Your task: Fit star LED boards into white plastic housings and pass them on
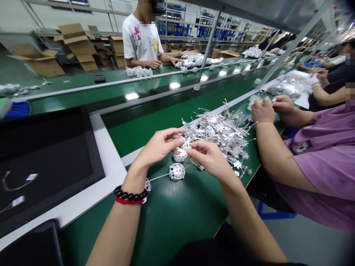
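My left hand (pixel 163 145) and my right hand (pixel 206 157) meet over the green work surface, thumbs and fingers pinched. Between them is a small silver star-shaped plate (pixel 181 152) with wire leads; fingertips partly cover it. Just beneath it, a white round housing (pixel 180 159) is half hidden. A second round housing (pixel 176 172), spoked and strung on a thin yellowish wire, lies nearer to me. A third one (pixel 148 184) shows only in part behind my left wrist. Right beyond my fingers rises a heap of similar star-shaped plates (pixel 219 133) with wires.
At left a black tray (pixel 50 155) with white edging holds a few wired pieces. A dark-framed object (pixel 30 244) sits at lower left. Close on my right, a co-worker in a purple shirt (pixel 318 155) handles small parts. Across the green belt (pixel 155 114), another person works. A metal post (pixel 210 40) stands ahead.
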Available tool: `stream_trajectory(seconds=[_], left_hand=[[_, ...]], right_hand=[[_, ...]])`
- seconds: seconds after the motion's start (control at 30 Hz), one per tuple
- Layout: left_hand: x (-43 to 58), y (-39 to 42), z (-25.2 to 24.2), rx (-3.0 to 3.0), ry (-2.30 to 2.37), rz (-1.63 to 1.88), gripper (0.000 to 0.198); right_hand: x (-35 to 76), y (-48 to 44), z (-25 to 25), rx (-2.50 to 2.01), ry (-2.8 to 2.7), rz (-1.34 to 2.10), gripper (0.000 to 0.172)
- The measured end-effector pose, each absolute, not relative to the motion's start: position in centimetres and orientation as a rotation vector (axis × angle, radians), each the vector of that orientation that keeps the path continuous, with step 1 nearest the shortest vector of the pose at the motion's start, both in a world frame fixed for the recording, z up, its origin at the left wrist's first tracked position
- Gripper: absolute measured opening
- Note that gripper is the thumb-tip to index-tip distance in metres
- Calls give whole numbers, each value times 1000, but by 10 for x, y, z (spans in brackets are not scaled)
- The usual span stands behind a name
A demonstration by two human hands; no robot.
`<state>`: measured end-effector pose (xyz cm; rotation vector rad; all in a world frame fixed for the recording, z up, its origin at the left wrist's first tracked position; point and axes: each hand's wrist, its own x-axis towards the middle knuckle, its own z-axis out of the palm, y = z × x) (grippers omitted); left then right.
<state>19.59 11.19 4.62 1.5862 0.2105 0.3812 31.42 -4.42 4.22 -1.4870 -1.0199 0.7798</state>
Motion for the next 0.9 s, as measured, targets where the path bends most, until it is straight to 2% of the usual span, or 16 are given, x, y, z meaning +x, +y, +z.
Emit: stream_trajectory(seconds=[0.37, 0.6, 0.9], left_hand=[[185, 121, 50, 1743, 266, -13, 29], [181, 122, 45, 1790, 318, -342, 26], [180, 126, 39, 1893, 370, -461, 21]], right_hand=[[319, -53, 28, -1712, -1151, 885, 30], [315, -55, 27, -1896, -1199, 1004, 30], [317, -51, 21, -2021, -1232, 1063, 41]])
